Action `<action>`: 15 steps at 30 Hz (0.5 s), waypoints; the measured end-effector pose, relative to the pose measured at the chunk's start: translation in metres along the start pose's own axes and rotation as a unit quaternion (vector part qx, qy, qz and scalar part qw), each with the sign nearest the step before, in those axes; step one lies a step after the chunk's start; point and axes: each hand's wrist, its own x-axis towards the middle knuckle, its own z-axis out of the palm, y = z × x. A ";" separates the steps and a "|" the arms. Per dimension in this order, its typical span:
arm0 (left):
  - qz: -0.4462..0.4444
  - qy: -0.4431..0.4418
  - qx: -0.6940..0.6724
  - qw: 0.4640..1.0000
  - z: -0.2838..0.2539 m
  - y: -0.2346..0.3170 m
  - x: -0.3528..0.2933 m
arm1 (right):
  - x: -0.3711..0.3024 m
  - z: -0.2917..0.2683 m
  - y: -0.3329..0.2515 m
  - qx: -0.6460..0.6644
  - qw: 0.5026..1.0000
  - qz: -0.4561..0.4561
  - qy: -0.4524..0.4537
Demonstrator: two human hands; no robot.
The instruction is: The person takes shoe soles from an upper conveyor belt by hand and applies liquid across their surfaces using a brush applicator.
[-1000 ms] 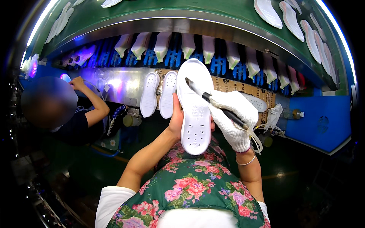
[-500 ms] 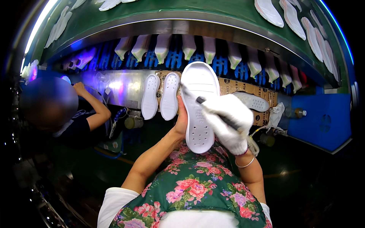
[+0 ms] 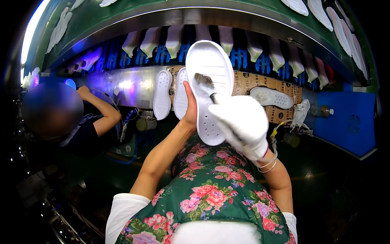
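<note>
My bare left hand (image 3: 190, 106) grips a white shoe sole (image 3: 214, 65) by its left edge, holding it upright in front of me with the inner face showing. In a white knitted glove, my right hand (image 3: 243, 124) is closed round a brush (image 3: 205, 82). The brush has a dark handle part and greyish bristles, which lie on the sole's inner face left of its middle. Behind the held sole, two more white soles (image 3: 162, 94) rest side by side on the bench. Another sole (image 3: 271, 97), with a wet-looking patch, lies on cardboard to the right.
Shoe parts on blue holders (image 3: 174, 41) line the bench's far side below a green shelf (image 3: 162, 7). A co-worker's arm (image 3: 99, 110) reaches in at left. Right stand a blue panel (image 3: 345, 118), a jar (image 3: 323, 110) and a crumpled white cloth (image 3: 300, 114).
My hands and the sole have moved up in the picture, while the brush has shifted a little within the sole's left side. The bench view has also shifted slightly.
</note>
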 end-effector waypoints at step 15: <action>-0.055 -0.102 0.054 0.992 -0.024 0.025 0.013 | -0.019 0.019 -0.005 0.176 0.983 0.048 -0.008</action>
